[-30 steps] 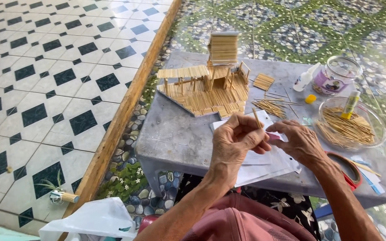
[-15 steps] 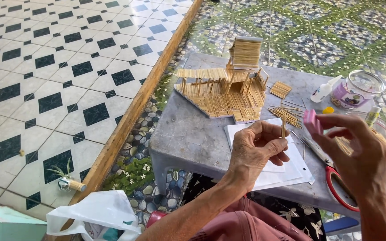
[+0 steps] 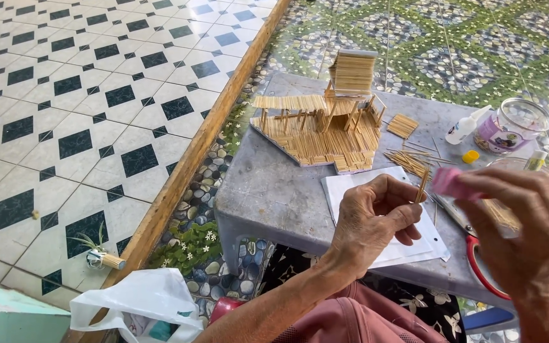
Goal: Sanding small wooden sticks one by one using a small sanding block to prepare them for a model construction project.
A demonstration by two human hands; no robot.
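Note:
My left hand [image 3: 373, 219] pinches a thin wooden stick [image 3: 422, 185] upright between thumb and fingers, over white paper sheets [image 3: 376, 209]. Close to the camera, my right hand [image 3: 522, 235] holds a small pink block [image 3: 450, 182] right beside the stick's tip. Beyond the hands, a model house of small sticks [image 3: 325, 121] stands on the grey table [image 3: 274, 190], with loose sticks [image 3: 408, 162] lying to its right.
Red-handled scissors [image 3: 478, 254] lie under my right hand. A glue bottle [image 3: 467, 124], a yellow cap [image 3: 470, 155], a glass jar [image 3: 513, 127] and a clear bowl [image 3: 538, 166] sit at the table's right. A white plastic bag [image 3: 138, 305] lies on the floor, lower left.
My right hand lifted from the table with the pink block, rose toward the camera, then came down to the stick's tip. The left hand kept hold of the stick. The view shifted slightly.

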